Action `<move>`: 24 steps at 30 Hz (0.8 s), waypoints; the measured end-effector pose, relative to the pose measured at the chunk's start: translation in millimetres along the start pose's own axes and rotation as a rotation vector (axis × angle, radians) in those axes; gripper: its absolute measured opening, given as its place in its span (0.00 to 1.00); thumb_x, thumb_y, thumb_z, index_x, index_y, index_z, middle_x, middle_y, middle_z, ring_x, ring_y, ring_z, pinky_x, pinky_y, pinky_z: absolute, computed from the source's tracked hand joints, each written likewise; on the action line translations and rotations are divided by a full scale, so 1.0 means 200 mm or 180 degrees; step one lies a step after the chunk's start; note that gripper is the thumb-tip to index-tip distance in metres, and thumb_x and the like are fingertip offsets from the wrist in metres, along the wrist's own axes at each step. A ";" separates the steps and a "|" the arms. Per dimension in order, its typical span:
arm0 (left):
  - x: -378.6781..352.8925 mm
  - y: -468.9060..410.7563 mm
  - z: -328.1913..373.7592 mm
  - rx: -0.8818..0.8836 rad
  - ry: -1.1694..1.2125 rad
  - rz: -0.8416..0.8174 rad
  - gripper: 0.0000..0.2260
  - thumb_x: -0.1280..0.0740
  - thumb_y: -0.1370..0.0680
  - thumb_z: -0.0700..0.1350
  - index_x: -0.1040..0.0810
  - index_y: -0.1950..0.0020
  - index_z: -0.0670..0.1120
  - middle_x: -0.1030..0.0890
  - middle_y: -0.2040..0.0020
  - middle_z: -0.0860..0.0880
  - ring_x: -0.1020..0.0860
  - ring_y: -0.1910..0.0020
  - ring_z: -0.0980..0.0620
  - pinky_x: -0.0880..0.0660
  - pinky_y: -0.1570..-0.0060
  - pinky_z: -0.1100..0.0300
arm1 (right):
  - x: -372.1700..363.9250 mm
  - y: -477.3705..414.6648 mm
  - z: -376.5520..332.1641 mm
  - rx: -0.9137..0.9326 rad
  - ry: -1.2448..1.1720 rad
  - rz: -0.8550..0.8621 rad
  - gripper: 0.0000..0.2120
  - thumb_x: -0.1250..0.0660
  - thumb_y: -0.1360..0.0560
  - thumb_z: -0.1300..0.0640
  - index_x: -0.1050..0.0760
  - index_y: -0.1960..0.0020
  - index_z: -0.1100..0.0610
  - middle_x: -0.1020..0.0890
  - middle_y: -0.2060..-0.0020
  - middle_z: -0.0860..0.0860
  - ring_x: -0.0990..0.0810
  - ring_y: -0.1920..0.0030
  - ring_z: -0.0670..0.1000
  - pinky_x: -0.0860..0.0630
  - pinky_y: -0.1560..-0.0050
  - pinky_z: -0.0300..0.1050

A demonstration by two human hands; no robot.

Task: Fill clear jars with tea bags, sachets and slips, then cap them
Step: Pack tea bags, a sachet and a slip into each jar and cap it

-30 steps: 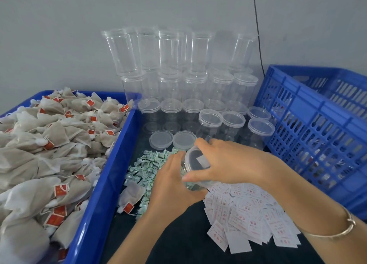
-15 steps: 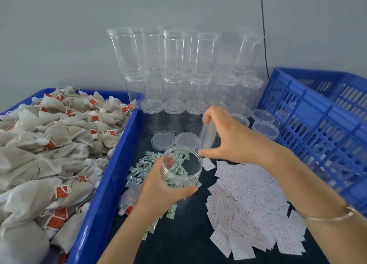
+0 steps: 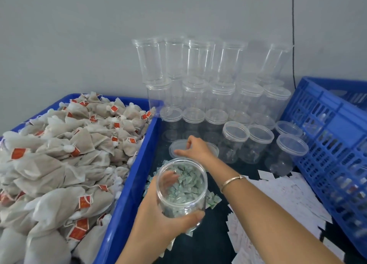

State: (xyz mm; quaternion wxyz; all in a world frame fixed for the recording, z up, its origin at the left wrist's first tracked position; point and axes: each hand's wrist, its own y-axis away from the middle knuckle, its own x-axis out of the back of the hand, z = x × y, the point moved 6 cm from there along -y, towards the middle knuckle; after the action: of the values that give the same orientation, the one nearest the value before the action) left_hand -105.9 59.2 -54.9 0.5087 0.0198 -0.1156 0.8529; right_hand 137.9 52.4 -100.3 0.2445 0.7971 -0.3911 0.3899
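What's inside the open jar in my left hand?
Looking into the jar held by the left hand, green sachets show, but the clear wall leaves it unclear whether they lie inside or on the table beneath. No tea bags are inside. The hand covers its base.

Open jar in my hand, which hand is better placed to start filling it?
Right. The left hand grips the jar; the right hand holds only a loose lid, just beyond the green sachets.

Left hand [image 3: 164, 222] curled in grip, right hand [image 3: 195, 151] stretched forward, fingers [image 3: 189, 142] bent.
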 end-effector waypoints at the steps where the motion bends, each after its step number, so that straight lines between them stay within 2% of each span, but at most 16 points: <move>1: 0.01 -0.01 0.00 -0.0029 0.0010 0.0004 0.35 0.19 0.46 0.57 0.27 0.42 0.66 0.22 0.42 0.62 0.24 0.41 0.63 0.28 0.48 0.74 | -0.03 -0.02 -0.01 -0.0049 0.0105 -0.0033 0.25 0.25 0.29 0.39 0.29 0.47 0.56 0.23 0.42 0.58 0.22 0.45 0.59 0.26 0.50 0.52; 3: 0.03 -0.01 -0.01 -0.0026 0.0038 0.0016 0.37 0.19 0.46 0.57 0.27 0.40 0.62 0.22 0.41 0.60 0.24 0.40 0.62 0.26 0.46 0.69 | -0.08 -0.05 -0.01 -0.0102 0.0352 -0.0109 0.33 0.27 0.27 0.40 0.32 0.33 0.60 0.29 0.34 0.60 0.25 0.38 0.62 0.26 0.43 0.53; 6: 0.03 -0.02 -0.02 -0.0006 0.0051 0.0007 0.39 0.18 0.47 0.57 0.27 0.38 0.57 0.22 0.41 0.60 0.24 0.39 0.61 0.27 0.45 0.69 | -0.10 -0.06 -0.02 0.0012 0.0675 -0.0112 0.38 0.28 0.25 0.42 0.39 0.26 0.61 0.36 0.29 0.62 0.28 0.33 0.63 0.27 0.38 0.54; 8: 0.03 -0.02 -0.02 -0.0003 0.0056 0.0008 0.38 0.18 0.46 0.57 0.27 0.38 0.57 0.22 0.41 0.60 0.25 0.39 0.61 0.28 0.46 0.72 | -0.07 -0.04 -0.05 0.0091 0.0716 -0.0028 0.34 0.28 0.24 0.44 0.37 0.28 0.61 0.36 0.30 0.60 0.26 0.36 0.63 0.26 0.41 0.54; 10: 0.03 -0.02 -0.02 -0.0009 0.0054 0.0034 0.38 0.18 0.46 0.58 0.28 0.38 0.58 0.23 0.41 0.61 0.25 0.39 0.62 0.29 0.46 0.74 | 0.01 0.02 -0.07 0.0252 0.0397 0.0292 0.23 0.30 0.23 0.48 0.32 0.35 0.59 0.32 0.35 0.56 0.23 0.42 0.59 0.27 0.47 0.51; 12: 0.02 -0.02 -0.01 0.0031 0.0003 0.0092 0.40 0.19 0.47 0.60 0.29 0.37 0.59 0.23 0.41 0.63 0.26 0.39 0.63 0.28 0.47 0.71 | 0.10 0.14 -0.06 0.0426 -0.0478 0.0651 0.09 0.32 0.21 0.52 0.26 0.47 0.57 0.22 0.47 0.51 0.20 0.50 0.54 0.26 0.52 0.48; 14: 0.02 -0.03 0.00 0.0097 0.0010 0.0163 0.41 0.20 0.49 0.64 0.30 0.38 0.61 0.23 0.42 0.65 0.25 0.41 0.66 0.27 0.50 0.72 | 0.14 0.31 0.00 0.0464 -0.1554 0.0569 0.06 0.34 0.20 0.58 0.22 0.53 0.60 0.16 0.59 0.49 0.18 0.58 0.52 0.21 0.55 0.51; 15: 0.02 -0.03 0.01 0.0148 0.0070 0.0209 0.41 0.21 0.49 0.65 0.30 0.38 0.62 0.23 0.43 0.65 0.24 0.43 0.67 0.26 0.52 0.73 | 0.15 0.40 0.03 0.0474 -0.1972 0.0410 0.07 0.36 0.19 0.62 0.20 0.52 0.61 0.15 0.59 0.50 0.16 0.59 0.51 0.19 0.55 0.50; 17: 0.03 -0.04 0.03 0.0217 0.0166 0.0349 0.42 0.21 0.51 0.67 0.30 0.40 0.60 0.21 0.45 0.62 0.23 0.47 0.68 0.28 0.55 0.78 | 0.14 0.59 0.08 0.0535 -0.2606 -0.0046 0.14 0.40 0.23 0.71 0.20 0.46 0.61 0.13 0.52 0.51 0.15 0.51 0.52 0.18 0.49 0.47; 19: 0.03 -0.05 0.05 0.0186 0.0131 0.0460 0.41 0.22 0.50 0.69 0.31 0.41 0.60 0.21 0.47 0.61 0.23 0.48 0.69 0.29 0.57 0.79 | 0.15 0.77 0.10 0.0755 -0.2854 -0.0736 0.32 0.43 0.35 0.76 0.24 0.35 0.57 0.17 0.41 0.53 0.19 0.38 0.52 0.21 0.40 0.46; 20: 0.03 -0.06 0.07 0.0160 0.0041 0.0459 0.40 0.23 0.50 0.69 0.31 0.42 0.61 0.22 0.47 0.63 0.24 0.48 0.70 0.29 0.56 0.78 | 0.15 0.85 0.08 0.0926 -0.2730 -0.1100 0.39 0.42 0.38 0.76 0.29 0.29 0.54 0.21 0.34 0.51 0.25 0.31 0.50 0.25 0.35 0.48; 21: 0.01 -0.06 0.08 0.0150 -0.0064 0.0430 0.40 0.24 0.50 0.69 0.32 0.42 0.62 0.23 0.47 0.67 0.24 0.48 0.70 0.29 0.56 0.77 | 0.15 0.92 0.05 0.1133 -0.2499 -0.1358 0.43 0.37 0.36 0.74 0.37 0.24 0.50 0.26 0.29 0.48 0.30 0.27 0.48 0.28 0.30 0.49; 22: 0.00 -0.07 0.10 0.0156 -0.0148 0.0391 0.40 0.25 0.50 0.69 0.33 0.42 0.63 0.25 0.47 0.69 0.24 0.48 0.70 0.28 0.55 0.75 | 0.15 0.97 0.02 0.1316 -0.2230 -0.1406 0.45 0.31 0.32 0.69 0.42 0.22 0.45 0.29 0.27 0.43 0.33 0.25 0.45 0.31 0.28 0.48; 24: -0.05 -0.07 0.12 0.0194 -0.0173 0.0240 0.40 0.24 0.50 0.68 0.35 0.42 0.65 0.25 0.48 0.69 0.24 0.47 0.69 0.26 0.54 0.72 | 0.15 1.02 -0.03 0.1478 -0.2040 -0.1041 0.45 0.22 0.30 0.57 0.45 0.25 0.35 0.29 0.29 0.37 0.31 0.28 0.41 0.29 0.32 0.38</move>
State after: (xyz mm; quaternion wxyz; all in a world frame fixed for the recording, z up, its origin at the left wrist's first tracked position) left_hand -91.6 52.0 -31.6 0.4720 0.0541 -0.1040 0.8738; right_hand -18.3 -73.4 -55.7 -0.0168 0.9633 -0.2176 0.1563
